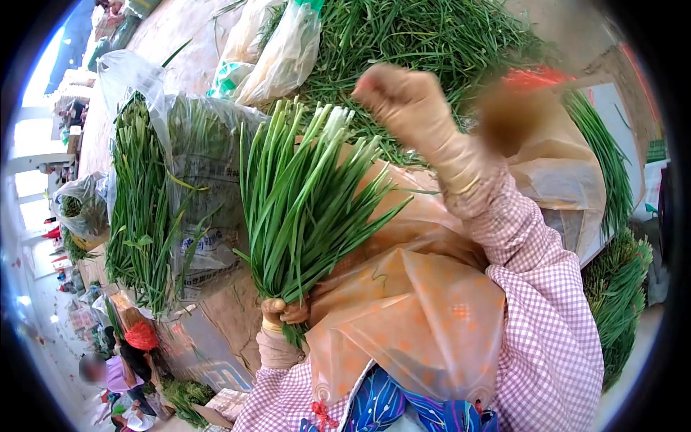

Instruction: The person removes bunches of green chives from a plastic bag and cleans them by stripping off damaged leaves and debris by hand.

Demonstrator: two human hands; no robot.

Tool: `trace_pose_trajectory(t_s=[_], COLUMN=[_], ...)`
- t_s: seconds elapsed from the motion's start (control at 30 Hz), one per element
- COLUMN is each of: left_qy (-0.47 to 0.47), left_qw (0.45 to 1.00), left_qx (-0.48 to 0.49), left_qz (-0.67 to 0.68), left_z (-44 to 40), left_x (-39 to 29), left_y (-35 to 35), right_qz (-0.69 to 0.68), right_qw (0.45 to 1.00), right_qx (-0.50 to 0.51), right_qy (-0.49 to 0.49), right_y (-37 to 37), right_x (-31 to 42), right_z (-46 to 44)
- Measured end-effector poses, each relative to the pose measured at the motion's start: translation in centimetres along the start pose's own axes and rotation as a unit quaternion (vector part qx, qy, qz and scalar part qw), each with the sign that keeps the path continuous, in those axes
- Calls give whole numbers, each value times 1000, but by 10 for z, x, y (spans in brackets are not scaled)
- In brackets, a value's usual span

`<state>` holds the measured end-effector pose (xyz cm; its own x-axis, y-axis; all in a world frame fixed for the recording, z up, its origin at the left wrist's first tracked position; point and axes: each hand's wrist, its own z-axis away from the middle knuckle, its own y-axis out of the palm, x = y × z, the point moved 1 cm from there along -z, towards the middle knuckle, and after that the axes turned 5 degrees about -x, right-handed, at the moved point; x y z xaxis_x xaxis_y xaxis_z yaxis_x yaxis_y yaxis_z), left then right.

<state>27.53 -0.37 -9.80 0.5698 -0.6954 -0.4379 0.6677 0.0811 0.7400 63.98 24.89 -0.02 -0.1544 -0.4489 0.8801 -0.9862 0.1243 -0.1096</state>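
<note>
My left hand [285, 314] is closed around the narrow lower end of a large bunch of garlic chives [309, 205]. The green leaves gather in the fist, while the pale cut stems fan out away from me. Higher up, to the right of the bunch, my right hand [410, 108] is raised with its fingers curled closed. Whatever those fingers hold, if anything, is too small or hidden to make out. Beyond this hand lies a big loose heap of garlic chives [410, 43]. A translucent orange plastic apron [410, 288] covers my lap beneath the bunch.
Bundled chives [137, 209] stand at the left against a clear plastic bag [205, 144]. White plastic bags [281, 65] lie near the heap. More chives [612, 309] sit at the right edge. A brown blur hides part of the right side. People [122, 374] are at the far lower left.
</note>
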Motion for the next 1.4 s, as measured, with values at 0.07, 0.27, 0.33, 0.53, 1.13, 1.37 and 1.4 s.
trace_pose_trajectory(t_s=[0.07, 0.27, 0.33, 0.53, 1.13, 1.37, 1.4], left_qy=[4, 6, 4, -1, 5, 0, 0], left_qw=[1000, 1000, 1000, 1000, 1000, 1000, 1000], left_qx=[-2, 5, 4, -7, 1, 6, 7], left_qz=[6, 10, 11, 16, 28, 29, 29], left_z=[0, -7, -7, -4, -6, -7, -7], left_x=[2, 3, 3, 6, 10, 11, 11], left_y=[0, 0, 1, 1, 2, 2, 2], right_qz=[-62, -90, -16, 56, 237, -144, -143], right_qw=[981, 952, 974, 983, 938, 988, 983], right_qx=[-112, 177, 198, 162, -54, -57, -103], right_qy=[143, 232, 111, -68, -248, -18, -57], right_y=[-33, -22, 1, 8, 23, -3, -13], right_x=[-2, 44, 34, 38, 48, 42, 42], right_z=[-20, -19, -10, -18, -10, -38, -51])
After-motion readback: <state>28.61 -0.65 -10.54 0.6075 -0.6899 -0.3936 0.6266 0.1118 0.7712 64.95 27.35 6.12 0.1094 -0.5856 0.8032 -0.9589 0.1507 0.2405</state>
